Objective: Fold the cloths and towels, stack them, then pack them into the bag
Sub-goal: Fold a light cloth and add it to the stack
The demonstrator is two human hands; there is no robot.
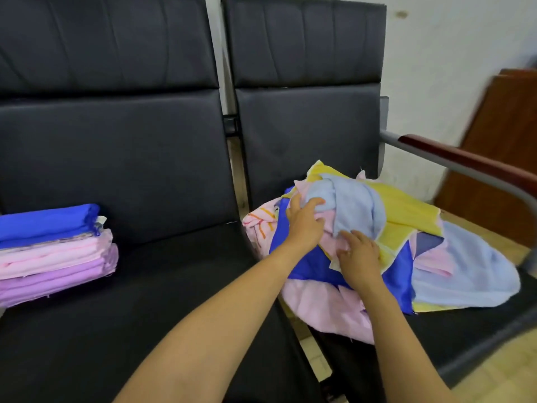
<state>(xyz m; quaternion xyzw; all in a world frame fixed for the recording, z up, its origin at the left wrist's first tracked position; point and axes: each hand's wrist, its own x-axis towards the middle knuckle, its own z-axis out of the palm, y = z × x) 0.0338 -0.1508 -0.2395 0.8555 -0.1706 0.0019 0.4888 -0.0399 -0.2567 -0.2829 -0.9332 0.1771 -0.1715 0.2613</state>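
A loose heap of cloths (406, 225) in yellow, pink, blue and light blue lies on the right black seat. Both of my hands reach into it. My left hand (303, 222) grips the edge of a light blue towel (351, 207) at the top of the heap. My right hand (359, 257) rests lower on the heap, its fingers pinching pink cloth (334, 237) just under the towel. A folded stack (52, 251) of blue, pink and purple cloths sits on the left seat, far from both hands. No bag is in view.
Two black padded seats (162, 286) stand side by side with a narrow gap between them. A metal armrest with a wooden top (453, 158) borders the right seat. A brown wooden board (505, 135) leans against the white wall at the right.
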